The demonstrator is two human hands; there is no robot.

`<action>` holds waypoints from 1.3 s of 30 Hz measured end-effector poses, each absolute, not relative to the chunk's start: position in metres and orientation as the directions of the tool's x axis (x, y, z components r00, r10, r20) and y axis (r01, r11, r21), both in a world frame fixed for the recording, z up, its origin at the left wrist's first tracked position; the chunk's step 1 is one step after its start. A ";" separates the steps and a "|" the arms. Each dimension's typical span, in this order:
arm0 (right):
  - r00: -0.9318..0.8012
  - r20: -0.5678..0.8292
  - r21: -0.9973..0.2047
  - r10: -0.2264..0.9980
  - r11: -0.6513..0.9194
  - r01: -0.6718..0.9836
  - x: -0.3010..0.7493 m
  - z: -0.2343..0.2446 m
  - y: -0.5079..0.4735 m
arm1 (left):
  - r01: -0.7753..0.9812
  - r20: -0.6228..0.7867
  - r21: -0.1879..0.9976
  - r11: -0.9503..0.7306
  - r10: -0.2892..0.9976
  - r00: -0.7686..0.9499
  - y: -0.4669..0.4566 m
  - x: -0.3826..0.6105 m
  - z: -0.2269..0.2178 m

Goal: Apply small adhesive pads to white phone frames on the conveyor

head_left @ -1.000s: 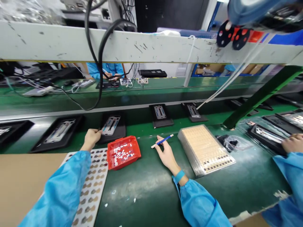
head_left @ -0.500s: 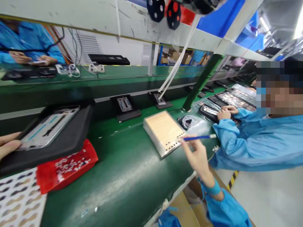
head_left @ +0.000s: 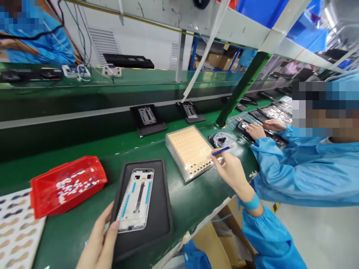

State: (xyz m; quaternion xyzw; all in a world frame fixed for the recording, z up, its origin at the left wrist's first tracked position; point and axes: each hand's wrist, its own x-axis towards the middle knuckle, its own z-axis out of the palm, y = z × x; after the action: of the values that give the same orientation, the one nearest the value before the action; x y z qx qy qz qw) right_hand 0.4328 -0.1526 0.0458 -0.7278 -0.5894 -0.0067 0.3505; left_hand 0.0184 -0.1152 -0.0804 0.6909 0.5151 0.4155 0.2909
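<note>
My left hand (head_left: 99,241) grips the left edge of a black foam tray (head_left: 160,201), thumb on top. In the tray lies a silver phone frame (head_left: 142,215) with blue strips and a dark flex strip along its middle. My right hand (head_left: 232,173), a blue band at its wrist, pinches a slim blue pen-like tool (head_left: 221,151). Its fingertips are by the near right corner of a thick stack of beige sheets (head_left: 185,144), beside rows of small dark pieces. Whether the tool's tip touches the sheet I cannot tell.
A red bin (head_left: 47,190) with white scraps and a white sheet of cut-outs (head_left: 17,235) are at left. Two black trays (head_left: 153,129) with frames stand farther back. A green post (head_left: 241,89) rises behind a bagged coil (head_left: 223,140). A co-worker (head_left: 303,168) sits at right.
My left hand has brought the black tray with the phone frame from the far left, over the red bin, down to the front middle. My right hand still holds the blue tool near the stack.
</note>
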 end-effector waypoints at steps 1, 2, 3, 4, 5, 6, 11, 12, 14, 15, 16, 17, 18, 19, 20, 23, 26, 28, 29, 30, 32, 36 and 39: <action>0.341 0.439 -0.554 0.831 -0.048 0.831 0.425 0.049 -0.157 | 0.491 0.267 0.818 -0.300 0.954 0.139 -0.117 0.020 -0.092; 0.388 0.446 -0.624 0.807 -0.031 0.781 0.416 0.052 -0.162 | 0.521 0.262 0.800 -0.298 0.954 0.143 -0.121 0.023 -0.098; 0.438 0.433 -0.703 0.788 -0.010 0.711 0.404 0.055 -0.168 | 0.552 0.261 0.780 -0.294 0.955 0.139 -0.126 0.027 -0.099; 0.482 0.399 -0.780 0.780 0.012 0.626 0.392 0.057 -0.173 | 0.570 0.269 0.767 -0.294 0.954 0.131 -0.132 0.034 -0.093; 0.513 0.352 -0.847 0.783 0.033 0.530 0.379 0.058 -0.179 | 0.569 0.279 0.765 -0.302 0.952 0.129 -0.139 0.043 -0.082; 0.528 0.300 -0.900 0.795 0.051 0.434 0.366 0.058 -0.184 | 0.534 0.284 0.784 -0.316 0.948 0.145 -0.145 0.054 -0.066; 0.460 0.118 -0.992 0.880 0.085 0.091 0.318 0.051 -0.201 | -0.007 0.215 0.974 -0.224 0.924 0.318 -0.152 0.124 0.014; 0.443 0.093 -0.996 0.892 0.080 0.048 0.312 0.050 -0.202 | -0.083 0.202 0.979 -0.185 0.927 0.315 -0.150 0.134 0.022; 0.422 0.046 -0.998 0.905 0.061 -0.022 0.304 0.048 -0.203 | -0.162 0.211 0.972 -0.169 0.931 0.297 -0.146 0.144 0.028; 0.415 0.019 -0.998 0.910 0.045 -0.054 0.301 0.047 -0.203 | -0.172 0.243 0.964 -0.201 0.928 0.281 -0.144 0.145 0.028; 0.405 -0.018 -0.996 0.914 0.021 -0.091 0.299 0.047 -0.202 | -0.171 0.295 0.951 -0.257 0.919 0.261 -0.142 0.144 0.026; 0.394 -0.060 -0.991 0.917 -0.006 -0.137 0.298 0.047 -0.201 | -0.166 0.365 0.928 -0.333 0.899 0.242 -0.140 0.143 0.023; 0.377 -0.106 -0.981 0.920 -0.034 -0.193 0.297 0.046 -0.200 | -0.161 0.443 0.895 -0.415 0.867 0.230 -0.138 0.140 0.020; 0.343 -0.155 -0.964 0.926 -0.066 -0.256 0.296 0.045 -0.199 | -0.156 0.514 0.857 -0.490 0.827 0.228 -0.135 0.137 0.017; 0.296 -0.203 -0.942 0.933 -0.104 -0.320 0.296 0.043 -0.197 | -0.150 0.566 0.824 -0.546 0.790 0.236 -0.133 0.134 0.014; 0.140 -0.331 -0.857 0.933 -0.235 -0.459 0.296 0.037 -0.194 | -0.107 0.603 0.794 -0.599 0.752 0.267 -0.130 0.128 0.007; 0.127 -0.384 -0.808 0.915 -0.266 -0.525 0.291 0.030 -0.191 | 0.004 0.636 0.759 -0.651 0.743 0.210 -0.134 0.125 0.004; 0.175 -0.389 -0.795 0.904 -0.234 -0.560 0.286 0.027 -0.191 | 0.102 0.686 0.698 -0.709 0.703 0.190 -0.138 0.123 0.003; 0.196 -0.395 -0.788 0.898 -0.221 -0.575 0.282 0.026 -0.190 | 0.144 0.704 0.669 -0.730 0.683 0.193 -0.140 0.123 0.003; 0.209 -0.402 -0.779 0.892 -0.213 -0.589 0.279 0.025 -0.190 | 0.177 0.715 0.646 -0.742 0.670 0.198 -0.142 0.122 0.002; 0.222 -0.420 -0.763 0.880 -0.210 -0.611 0.275 0.023 -0.190 | 0.216 0.722 0.628 -0.748 0.663 0.198 -0.144 0.120 0.001; 0.221 -0.437 -0.758 0.872 -0.224 -0.613 0.271 0.020 -0.192 | 0.266 0.721 0.606 -0.750 0.659 0.215 -0.145 0.114 -0.002; 0.206 -0.429 -0.770 0.880 -0.237 -0.593 0.271 0.016 -0.193 | 0.303 0.717 0.576 -0.759 0.648 0.257 -0.142 0.108 -0.003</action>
State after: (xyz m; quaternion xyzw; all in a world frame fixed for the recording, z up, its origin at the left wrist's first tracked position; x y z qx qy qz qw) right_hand 0.2709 -0.1929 0.0156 -0.4923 -0.1456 0.6131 0.6004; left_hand 0.1085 -0.1425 -0.0034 0.7758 0.3064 0.5267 0.1635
